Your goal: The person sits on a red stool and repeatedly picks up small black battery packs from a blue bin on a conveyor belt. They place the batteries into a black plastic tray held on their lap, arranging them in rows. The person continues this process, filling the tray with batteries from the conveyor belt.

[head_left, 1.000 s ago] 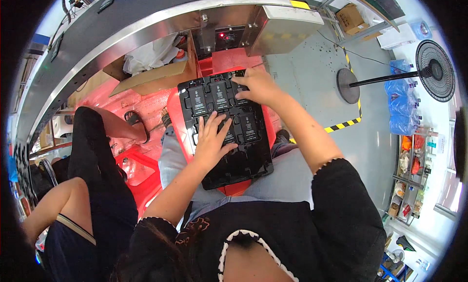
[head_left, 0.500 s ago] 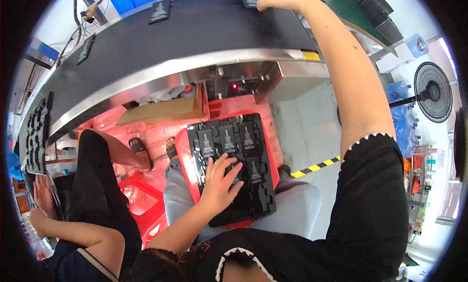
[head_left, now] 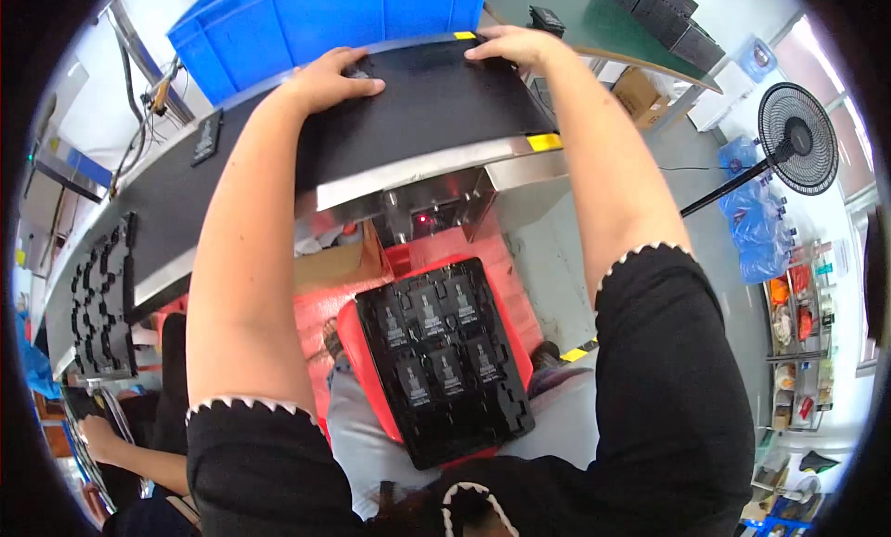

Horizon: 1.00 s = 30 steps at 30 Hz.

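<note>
Before you runs a table with a black top and metal edge. On it lie a flat black piece, a second piece at your left hand, and, toward its left end, a moulded tray. Your red stool carries a black tray holding six flat pieces.

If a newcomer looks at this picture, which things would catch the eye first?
Probably the big blue bin beyond the dark belt, over which the left hand and right hand reach. Next, the black tray of flat pieces on the red stool, at lower centre. The fan at the right also stands out.
</note>
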Tool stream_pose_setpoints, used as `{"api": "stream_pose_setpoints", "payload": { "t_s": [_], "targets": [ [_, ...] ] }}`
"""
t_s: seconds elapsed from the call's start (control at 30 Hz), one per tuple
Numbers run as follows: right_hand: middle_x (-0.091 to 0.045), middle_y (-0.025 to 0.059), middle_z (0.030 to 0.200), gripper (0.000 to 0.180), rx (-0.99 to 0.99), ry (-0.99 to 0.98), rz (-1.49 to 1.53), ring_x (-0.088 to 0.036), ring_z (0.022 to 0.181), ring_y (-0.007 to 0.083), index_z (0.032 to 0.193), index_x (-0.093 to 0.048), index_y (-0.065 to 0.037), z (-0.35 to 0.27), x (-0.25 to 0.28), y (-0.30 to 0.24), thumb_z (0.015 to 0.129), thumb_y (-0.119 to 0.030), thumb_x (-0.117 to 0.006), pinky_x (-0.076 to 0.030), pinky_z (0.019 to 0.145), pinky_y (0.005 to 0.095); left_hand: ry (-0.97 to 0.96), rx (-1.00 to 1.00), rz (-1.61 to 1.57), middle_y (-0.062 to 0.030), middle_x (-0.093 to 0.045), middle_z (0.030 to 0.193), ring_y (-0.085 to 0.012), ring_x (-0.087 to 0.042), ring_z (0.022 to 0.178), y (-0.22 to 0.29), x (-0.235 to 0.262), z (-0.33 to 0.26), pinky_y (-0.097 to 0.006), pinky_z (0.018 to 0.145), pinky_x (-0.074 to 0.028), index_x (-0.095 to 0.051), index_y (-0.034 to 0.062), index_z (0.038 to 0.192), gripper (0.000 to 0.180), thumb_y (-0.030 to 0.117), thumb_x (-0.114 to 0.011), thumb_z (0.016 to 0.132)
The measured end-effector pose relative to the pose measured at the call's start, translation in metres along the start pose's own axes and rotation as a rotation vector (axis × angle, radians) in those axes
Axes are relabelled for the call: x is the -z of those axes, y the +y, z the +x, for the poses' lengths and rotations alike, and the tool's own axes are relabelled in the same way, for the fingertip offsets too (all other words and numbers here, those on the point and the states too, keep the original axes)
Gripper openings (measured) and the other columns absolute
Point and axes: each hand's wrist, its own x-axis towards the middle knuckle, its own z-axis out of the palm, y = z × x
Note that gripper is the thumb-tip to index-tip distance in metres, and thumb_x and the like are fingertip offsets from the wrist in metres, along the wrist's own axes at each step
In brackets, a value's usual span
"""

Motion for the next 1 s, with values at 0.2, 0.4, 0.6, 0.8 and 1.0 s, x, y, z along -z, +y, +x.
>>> {"api": "stream_pose_setpoints", "payload": {
  "t_s": [0.2,0.4,0.6,0.8,1.0],
  "targets": [
    [-0.066,0.0111,0.094,0.039,0.030,0.396,0.462,-0.060,0.087,0.0217,0.116,-0.065,-0.004,-0.011,-0.041,0.016,0.079,-0.016,-0.068,-0.047,0.081,0.0360,0.414,-0.246,0.315,-0.0190,-0.060,0.123,-0.0335,-0.056,0.118,0.026,-0.008,-0.020,-0.040,0.101,-0.042,-0.062,0.0029,0.124,0.071,0.050,-0.077,0.072],
    [-0.054,0.0087,0.079,0.053,0.086,0.655,0.609,-0.051,0.062,0.0159,0.141,-0.041,-0.010,-0.153,-0.039,-0.012,0.092,-0.013,-0.058,-0.045,0.054,0.0260,0.471,-0.397,0.034,-0.0181,-0.053,0.129,-0.0346,-0.049,0.122,0.135,-0.018,-0.186,-0.047,0.104,-0.037,-0.052,0.0009,0.132,0.083,0.036,-0.084,0.064],
    [-0.059,0.0131,0.111,0.043,0.371,0.088,0.229,-0.056,0.099,0.0229,0.123,-0.055,-0.006,-0.304,-0.108,0.072,0.083,-0.015,-0.067,-0.044,0.088,0.0361,-0.065,-0.024,-0.305,-0.0168,-0.046,0.136,-0.0373,-0.041,0.130,0.154,-0.147,-0.364,-0.059,0.112,-0.024,-0.047,0.0057,0.137,0.093,0.034,-0.088,0.059],
    [-0.045,0.0265,0.119,0.071,0.024,0.044,0.033,-0.050,0.108,0.0438,0.143,-0.035,-0.003,-0.441,-0.259,0.125,0.082,-0.012,-0.069,-0.042,0.096,0.0449,-0.109,0.014,-0.227,-0.0167,-0.044,0.136,-0.0362,-0.037,0.134,0.193,-0.232,-0.428,-0.062,0.112,-0.018,-0.045,0.0044,0.137,0.087,0.035,-0.084,0.065],
    [-0.049,0.0330,0.129,0.053,0.106,0.090,-0.037,-0.052,0.117,0.0458,0.135,-0.041,0.007,-0.465,-0.241,0.120,0.091,-0.015,-0.060,-0.043,0.099,0.0477,-0.100,-0.060,-0.095,-0.0167,-0.044,0.138,-0.0353,-0.034,0.137,0.194,-0.255,-0.437,-0.064,0.112,-0.014,-0.047,0.0030,0.136,0.078,0.034,-0.078,0.071]
  ]
}}
